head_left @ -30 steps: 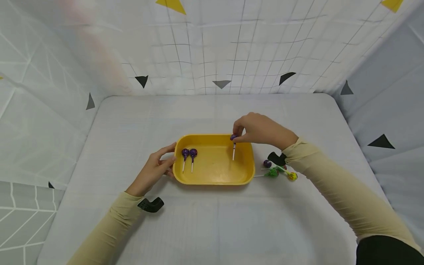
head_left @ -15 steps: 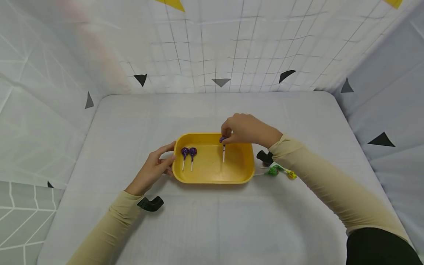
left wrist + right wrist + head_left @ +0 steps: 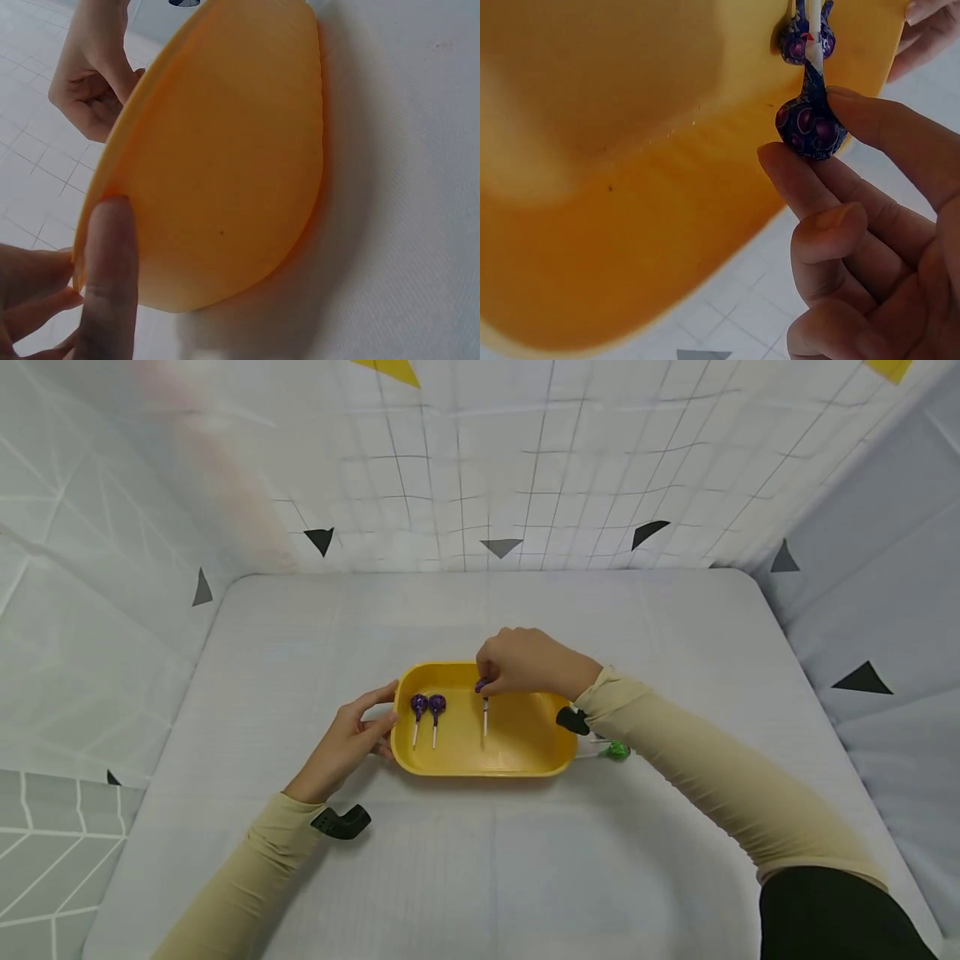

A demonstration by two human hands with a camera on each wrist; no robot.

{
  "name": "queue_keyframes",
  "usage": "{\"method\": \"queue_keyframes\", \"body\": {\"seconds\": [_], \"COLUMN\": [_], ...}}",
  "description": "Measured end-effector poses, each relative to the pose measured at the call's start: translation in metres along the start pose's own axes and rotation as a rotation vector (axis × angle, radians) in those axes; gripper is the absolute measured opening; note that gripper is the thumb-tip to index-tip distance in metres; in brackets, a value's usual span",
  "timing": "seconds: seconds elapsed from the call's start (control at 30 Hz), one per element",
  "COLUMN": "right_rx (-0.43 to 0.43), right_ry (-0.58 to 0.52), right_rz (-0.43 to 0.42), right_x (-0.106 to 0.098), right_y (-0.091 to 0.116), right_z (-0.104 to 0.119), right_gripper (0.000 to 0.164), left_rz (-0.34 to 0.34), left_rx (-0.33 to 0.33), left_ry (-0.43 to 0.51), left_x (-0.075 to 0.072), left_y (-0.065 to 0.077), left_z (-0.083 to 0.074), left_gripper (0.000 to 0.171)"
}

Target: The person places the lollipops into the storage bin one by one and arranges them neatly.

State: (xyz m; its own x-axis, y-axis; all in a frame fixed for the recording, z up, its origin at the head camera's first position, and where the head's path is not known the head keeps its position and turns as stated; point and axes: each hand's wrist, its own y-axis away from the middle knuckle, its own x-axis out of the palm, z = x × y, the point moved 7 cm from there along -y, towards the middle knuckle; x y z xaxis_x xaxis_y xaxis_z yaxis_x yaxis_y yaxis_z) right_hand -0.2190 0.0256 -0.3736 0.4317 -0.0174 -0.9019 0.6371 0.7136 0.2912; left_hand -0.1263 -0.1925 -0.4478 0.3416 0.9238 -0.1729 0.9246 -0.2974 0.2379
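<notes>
Your right hand (image 3: 534, 660) pinches a purple-wrapped lollipop (image 3: 810, 129) by its head, and your left hand (image 3: 348, 733) grips the near-left end of the yellow tray (image 3: 517, 753), thumb against its outer wall. The pinched lollipop is over the tray, about mid-frame in the head view, stick pointing down the frame; whether it touches the tray floor is hard to tell. To its left, two purple lollipops (image 3: 437, 704) lie side by side in the tray. Right of the tray, a green lollipop (image 3: 618, 750) lies on the white table (image 3: 480, 868), beside your right sleeve (image 3: 675, 747)
</notes>
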Motion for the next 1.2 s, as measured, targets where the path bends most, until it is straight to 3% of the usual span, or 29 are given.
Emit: {"method": "queue_keyframes", "body": {"seconds": [0.8, 1.2], "right_rx": [-0.004, -0.018], "right_ry": [0.097, 0.118], "right_rz": [0.054, 0.052], "right_x": [0.030, 0.038], "right_y": [-0.035, -0.041], "right_z": [0.024, 0.029], "right_gripper": [0.022, 0.037], "left_rz": [-0.008, -0.007], "left_rx": [-0.019, -0.015], "left_ry": [-0.015, -0.006], "left_x": [-0.002, -0.002], "left_y": [-0.001, -0.001], "left_z": [0.004, 0.004], "left_gripper": [0.055, 0.055]}}
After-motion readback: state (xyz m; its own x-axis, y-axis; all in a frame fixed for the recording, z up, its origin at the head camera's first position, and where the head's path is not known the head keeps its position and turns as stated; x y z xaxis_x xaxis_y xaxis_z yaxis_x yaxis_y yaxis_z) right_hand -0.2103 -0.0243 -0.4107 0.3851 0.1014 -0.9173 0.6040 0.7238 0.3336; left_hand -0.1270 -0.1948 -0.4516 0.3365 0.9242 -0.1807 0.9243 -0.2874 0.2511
